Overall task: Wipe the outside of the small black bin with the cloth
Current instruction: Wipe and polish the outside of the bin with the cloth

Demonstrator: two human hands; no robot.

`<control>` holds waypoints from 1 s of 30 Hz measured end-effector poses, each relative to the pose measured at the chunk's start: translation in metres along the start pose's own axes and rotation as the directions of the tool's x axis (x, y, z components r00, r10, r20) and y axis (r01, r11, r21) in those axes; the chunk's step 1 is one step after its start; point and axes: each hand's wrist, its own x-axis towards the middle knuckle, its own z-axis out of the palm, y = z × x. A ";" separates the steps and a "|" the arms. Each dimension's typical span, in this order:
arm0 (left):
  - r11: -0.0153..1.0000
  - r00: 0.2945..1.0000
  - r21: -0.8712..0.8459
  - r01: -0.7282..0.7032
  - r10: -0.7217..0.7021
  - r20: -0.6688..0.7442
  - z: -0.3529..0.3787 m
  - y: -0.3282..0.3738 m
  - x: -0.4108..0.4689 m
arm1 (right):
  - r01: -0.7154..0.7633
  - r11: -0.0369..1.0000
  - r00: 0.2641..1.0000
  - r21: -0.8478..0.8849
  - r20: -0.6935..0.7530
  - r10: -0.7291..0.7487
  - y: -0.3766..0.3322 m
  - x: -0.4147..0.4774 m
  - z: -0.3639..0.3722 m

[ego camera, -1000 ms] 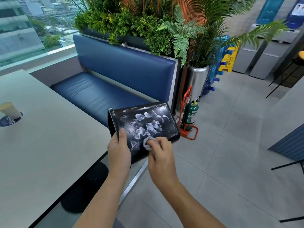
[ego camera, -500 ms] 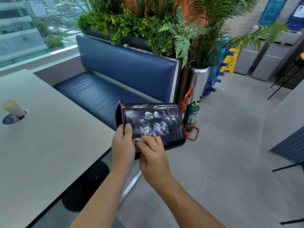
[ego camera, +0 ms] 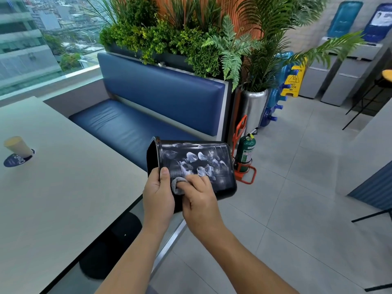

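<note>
left hand (ego camera: pixel 158 196): centre frame, fingers curled in a grip, thumb up | right hand (ego camera: pixel 199 199): just right of it, fingers bent, pressing down | forearms: rising from bottom edge

I see bin (ego camera: pixel 203 166): glossy black, reflective. Cloth (ego camera: pixel 177 185): grey, soft knit. Table (ego camera: pixel 53 187): matt. Bench (ego camera: pixel 131 128): smooth blue leather-look.
</note>
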 end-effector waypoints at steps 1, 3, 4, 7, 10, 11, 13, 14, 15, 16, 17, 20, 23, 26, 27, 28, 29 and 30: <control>1.000 1.000 0.013 0.001 -0.001 -0.001 0.000 -0.002 -0.002 | -0.012 1.000 1.000 0.000 0.007 0.012 -0.001 0.005 0.000; 0.999 1.000 0.034 0.007 -0.006 -0.003 0.000 -0.003 -0.005 | -0.052 0.999 0.999 -0.004 0.012 0.052 -0.001 0.024 0.001; 0.999 1.000 0.040 0.002 -0.001 -0.004 0.000 -0.003 -0.008 | -0.076 0.997 0.997 -0.005 0.008 0.076 -0.001 0.035 0.001; 0.999 1.000 0.046 -0.017 0.017 0.002 -0.001 0.004 -0.011 | -0.137 0.990 0.990 -0.027 0.013 0.138 0.003 0.057 -0.001; 0.998 1.000 0.064 -0.028 0.028 0.002 -0.002 0.010 -0.009 | -0.124 0.991 0.992 -0.044 -0.016 0.123 0.008 0.048 -0.004; 0.997 1.000 0.072 -0.031 0.031 -0.002 -0.002 0.010 -0.008 | -0.109 0.993 0.994 -0.041 -0.024 0.109 0.008 0.039 -0.003; 0.994 0.999 0.101 -0.036 0.038 -0.018 -0.005 0.008 -0.006 | -0.072 0.997 0.997 -0.021 -0.016 0.071 0.000 0.020 0.001; 0.992 0.999 0.122 -0.039 0.041 -0.017 -0.006 0.007 -0.006 | -0.067 0.998 0.998 -0.006 -0.010 0.067 -0.004 0.014 0.002; 0.989 0.999 0.143 -0.044 0.046 -0.012 -0.007 0.006 -0.007 | -0.074 0.997 0.997 0.010 -0.011 0.074 -0.007 0.014 0.004; 0.985 0.999 0.161 -0.054 0.055 -0.002 -0.008 0.004 -0.008 | -0.090 0.996 0.996 0.020 -0.017 0.090 -0.009 0.019 0.005; 0.982 0.998 0.174 -0.067 0.066 0.010 -0.009 0.003 -0.010 | -0.104 0.994 0.994 0.023 -0.021 0.105 -0.010 0.028 0.006; 0.980 0.997 0.186 -0.075 0.070 0.033 -0.009 0.004 -0.018 | -0.146 0.989 0.989 0.005 0.000 0.146 -0.012 0.060 0.009; 0.982 0.999 0.183 -0.050 0.048 0.016 -0.005 0.005 -0.023 | -0.154 0.988 0.987 -0.030 0.030 0.155 -0.016 0.084 0.011; 0.981 0.999 0.186 -0.050 0.051 0.000 -0.006 0.002 -0.025 | -0.143 0.989 0.987 -0.045 0.062 0.146 -0.012 0.092 0.009; 0.982 0.998 0.182 -0.053 0.055 -0.009 -0.008 0.000 -0.025 | -0.148 0.987 0.986 -0.055 0.066 0.152 -0.007 0.091 0.007; 0.983 0.998 0.176 -0.056 0.061 -0.020 -0.011 -0.001 -0.024 | -0.167 0.984 0.983 -0.069 0.070 0.172 0.000 0.089 0.005; 0.983 0.998 0.171 -0.060 0.065 -0.026 -0.013 -0.001 -0.025 | -0.197 0.977 0.977 -0.086 0.070 0.204 0.008 0.086 0.002; 0.984 0.997 0.169 -0.063 0.069 -0.028 -0.015 -0.001 -0.025 | -0.232 0.967 0.969 -0.102 0.065 0.239 0.015 0.084 0.001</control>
